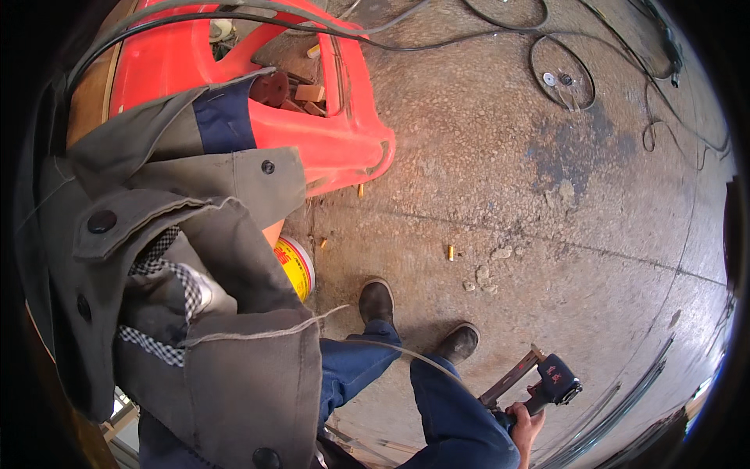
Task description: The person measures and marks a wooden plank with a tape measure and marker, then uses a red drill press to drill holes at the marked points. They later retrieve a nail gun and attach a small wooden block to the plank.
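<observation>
My right hand (526, 426) comes in at the lower right, with its fingers wrapped round the handle of a dark pneumatic nail gun (558, 380). The gun's long magazine (512, 377) slants beside my right knee, and its nose points up the picture, away from me. A thin pale air hose (414, 353) crosses over my legs toward the gun. Nowhere in the picture can I see my left hand. On the left a grey-brown jacket (258, 383) with dark buttons and a checked lining fills much of the view, hiding what lies beneath.
Behind the jacket is a red plastic seat (312, 148) with cut-outs; wood scraps (309, 93) show through. A yellow-and-red tub (295, 267) stands beside it. Black cables (437, 47) and a thin ring (562, 72) lie on the floor, with long strips (625, 406) at the right.
</observation>
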Demonstrator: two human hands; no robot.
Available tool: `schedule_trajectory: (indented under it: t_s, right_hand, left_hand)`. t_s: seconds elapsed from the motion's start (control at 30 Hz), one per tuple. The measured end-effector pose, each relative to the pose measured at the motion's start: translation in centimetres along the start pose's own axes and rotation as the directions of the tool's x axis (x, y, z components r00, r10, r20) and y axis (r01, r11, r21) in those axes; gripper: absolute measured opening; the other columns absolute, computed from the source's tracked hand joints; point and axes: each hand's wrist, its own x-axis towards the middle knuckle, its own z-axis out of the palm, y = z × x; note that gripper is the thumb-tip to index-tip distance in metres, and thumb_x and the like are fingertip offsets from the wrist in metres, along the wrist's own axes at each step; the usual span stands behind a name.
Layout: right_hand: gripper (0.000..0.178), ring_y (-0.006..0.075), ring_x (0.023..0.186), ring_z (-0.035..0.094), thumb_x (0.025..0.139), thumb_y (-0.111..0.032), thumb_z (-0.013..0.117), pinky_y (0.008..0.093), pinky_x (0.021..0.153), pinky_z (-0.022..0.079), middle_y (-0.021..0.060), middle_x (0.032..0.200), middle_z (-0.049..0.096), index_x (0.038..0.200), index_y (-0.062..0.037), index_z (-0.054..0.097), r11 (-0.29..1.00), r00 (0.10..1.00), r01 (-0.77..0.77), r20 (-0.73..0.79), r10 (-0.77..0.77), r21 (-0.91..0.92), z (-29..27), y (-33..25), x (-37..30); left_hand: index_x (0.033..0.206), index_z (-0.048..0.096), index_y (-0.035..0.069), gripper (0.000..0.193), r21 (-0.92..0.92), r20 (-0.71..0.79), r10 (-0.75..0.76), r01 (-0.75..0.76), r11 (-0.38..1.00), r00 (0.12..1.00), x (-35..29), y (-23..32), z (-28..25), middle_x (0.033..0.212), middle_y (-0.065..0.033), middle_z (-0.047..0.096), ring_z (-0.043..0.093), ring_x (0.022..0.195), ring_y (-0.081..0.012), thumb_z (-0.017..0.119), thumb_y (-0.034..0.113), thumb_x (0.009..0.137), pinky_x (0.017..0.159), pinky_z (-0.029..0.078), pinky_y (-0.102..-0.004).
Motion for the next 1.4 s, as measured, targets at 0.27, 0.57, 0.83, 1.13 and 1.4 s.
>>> schedule_trajectory:
  t_s: [0.27,0.57,0.83,1.13,1.4]
  right_hand:
    - [0.051,0.0196,0.058,0.062,0.078,-0.005,0.064,0.0315,0.056,0.049,0.0097,0.069,0.061,0.128,0.0026,0.054,0.999,0.997,-0.052,-0.049,0.053,0.017,1.4,-0.2,1.7]
    - [0.051,0.0200,0.059,0.062,0.077,-0.005,0.063,0.0318,0.058,0.051,0.0093,0.070,0.062,0.127,0.0022,0.055,0.998,0.997,0.033,-0.067,-0.030,0.055,3.2,-1.4,4.8]
    - [0.049,0.0174,0.058,0.061,0.073,-0.002,0.067,0.0304,0.057,0.050,0.0068,0.071,0.063,0.121,0.0008,0.061,0.987,0.976,0.161,-0.148,-0.158,0.010,5.4,-5.3,8.5]
    - [0.051,0.0158,0.062,0.061,0.076,-0.004,0.068,0.0305,0.059,0.050,0.0074,0.075,0.063,0.126,0.0016,0.059,0.962,0.956,0.265,-0.144,-0.254,0.062,5.7,-6.8,6.9]
    - [0.052,0.0123,0.066,0.059,0.081,-0.008,0.068,0.0284,0.063,0.049,0.0042,0.079,0.064,0.130,0.0025,0.057,0.905,0.914,0.403,0.023,-0.404,-0.135,1.7,-12.0,1.0]
  left_hand:
    - [0.132,0.058,0.005,0.047,-0.056,-0.003,-0.038,0.038,0.998,0.999,0.4,0.0,0.1,0.131,-0.0196,0.064,0.060,0.122,-0.0364,0.051,0.037,0.099,0.105,0.048,-0.0464]
    - [0.135,0.056,0.005,0.052,-0.116,-0.033,-0.078,0.073,0.991,0.996,3.0,-0.3,1.7,0.132,-0.0197,0.062,0.060,0.122,-0.0371,0.050,0.041,0.098,0.105,0.048,-0.0474]
    - [0.138,0.054,0.004,0.057,-0.139,-0.055,-0.097,0.088,0.986,0.994,7.3,-0.3,3.8,0.134,-0.0198,0.061,0.060,0.122,-0.0377,0.049,0.044,0.098,0.106,0.048,-0.0482]
    - [0.141,0.051,0.004,0.062,-0.576,-0.063,-0.092,0.039,0.817,0.994,3.4,0.2,1.9,0.136,-0.0200,0.060,0.060,0.122,-0.0384,0.048,0.049,0.098,0.106,0.048,-0.0492]
    - [0.144,0.049,0.004,0.067,-0.574,0.238,0.340,0.414,-0.706,0.910,-16.9,0.5,-7.2,0.137,-0.0201,0.059,0.059,0.122,-0.0390,0.047,0.052,0.097,0.107,0.048,-0.0500]
